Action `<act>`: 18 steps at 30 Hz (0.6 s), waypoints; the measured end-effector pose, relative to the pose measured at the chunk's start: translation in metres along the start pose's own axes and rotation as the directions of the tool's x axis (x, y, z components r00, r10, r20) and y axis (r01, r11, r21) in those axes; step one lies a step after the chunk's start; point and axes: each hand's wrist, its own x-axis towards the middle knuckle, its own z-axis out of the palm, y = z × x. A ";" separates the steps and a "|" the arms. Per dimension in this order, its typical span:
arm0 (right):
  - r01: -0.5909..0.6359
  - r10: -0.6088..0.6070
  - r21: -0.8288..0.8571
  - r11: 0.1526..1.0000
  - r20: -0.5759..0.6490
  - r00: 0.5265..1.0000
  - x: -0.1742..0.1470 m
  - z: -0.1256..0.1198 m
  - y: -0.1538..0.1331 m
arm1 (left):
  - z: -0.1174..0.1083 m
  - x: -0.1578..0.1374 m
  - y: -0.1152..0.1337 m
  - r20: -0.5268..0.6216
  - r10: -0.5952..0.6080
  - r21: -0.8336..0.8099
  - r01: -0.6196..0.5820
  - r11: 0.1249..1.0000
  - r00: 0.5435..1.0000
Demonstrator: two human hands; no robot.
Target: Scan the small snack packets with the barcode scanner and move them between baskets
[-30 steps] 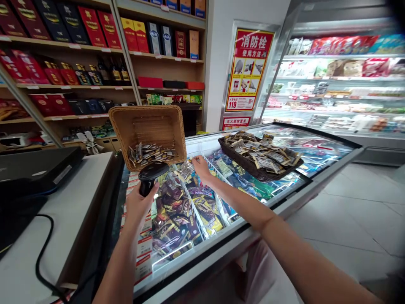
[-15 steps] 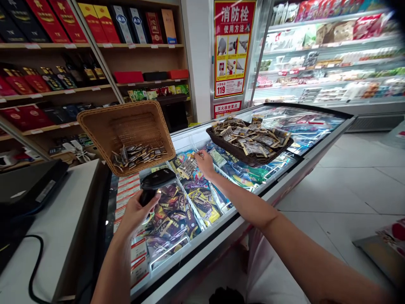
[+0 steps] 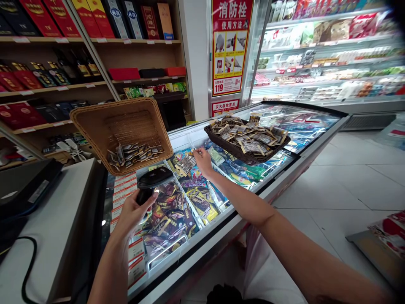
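My left hand [image 3: 138,208] is wrapped round the handle of a black barcode scanner [image 3: 155,176], its head pointing away over the glass-topped freezer. My right hand [image 3: 203,162] pinches the edge of a small brown-and-silver snack packet [image 3: 186,164] above the glass. To the left, a tan wicker basket [image 3: 122,122] stands tilted towards me with several small packets [image 3: 136,154] in its bottom. Right of my right hand, a dark brown woven basket [image 3: 249,157] is heaped with similar packets [image 3: 247,134].
Under the glass of the freezer [image 3: 202,230] lie many packaged ice creams. A grey counter [image 3: 71,211] with a black device [image 3: 28,190] and cable runs along the left. Shelves of boxes [image 3: 126,46] stand behind, and a lit refrigerated case [image 3: 332,59] is at the back right.
The view has shifted slightly, so the scene sits a little further left. Both hands keep nearly the same places, the scanner and the packet still in them.
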 end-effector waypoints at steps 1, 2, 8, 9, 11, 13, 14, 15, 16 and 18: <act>-0.011 0.011 0.001 1.000 0.000 1.000 0.001 0.000 0.000 | 0.000 0.001 -0.001 -0.002 0.008 0.005 -0.008 1.000 1.000; -0.021 0.021 0.003 1.000 -0.004 1.000 0.001 0.001 0.000 | -0.001 0.002 -0.001 -0.002 0.012 0.013 -0.012 1.000 1.000; -0.049 0.053 0.055 0.997 -0.066 0.996 0.006 0.010 0.000 | 0.001 0.001 0.000 -0.072 0.034 0.082 -0.028 0.996 0.997; -0.055 0.060 0.070 0.996 -0.072 0.996 0.008 0.011 0.000 | 0.001 0.001 0.000 -0.082 0.039 0.088 -0.032 0.996 0.996; -0.079 0.090 0.121 0.989 -0.088 0.992 0.015 0.011 -0.003 | -0.001 0.003 -0.003 -0.102 0.004 0.103 0.007 0.995 0.995; -0.086 0.116 0.217 0.972 -0.132 0.984 0.026 0.004 -0.011 | -0.005 0.009 -0.009 -0.094 -0.029 0.112 0.039 0.993 0.995; -0.059 0.111 0.279 0.959 -0.172 0.979 0.033 -0.002 -0.016 | -0.007 0.012 -0.013 -0.084 -0.041 0.119 0.051 0.992 0.996; -0.007 0.088 0.344 0.939 -0.220 0.972 0.040 -0.010 -0.022 | -0.009 0.015 -0.016 -0.069 -0.057 0.127 0.065 0.990 0.996; 0.061 0.055 0.403 0.913 -0.271 0.961 0.047 -0.019 -0.027 | -0.010 0.018 -0.019 -0.058 -0.065 0.132 0.072 0.989 0.996; 0.173 0.001 0.492 0.853 -0.333 0.943 0.060 -0.037 -0.036 | -0.010 0.021 -0.025 -0.055 -0.048 0.131 0.055 0.990 0.997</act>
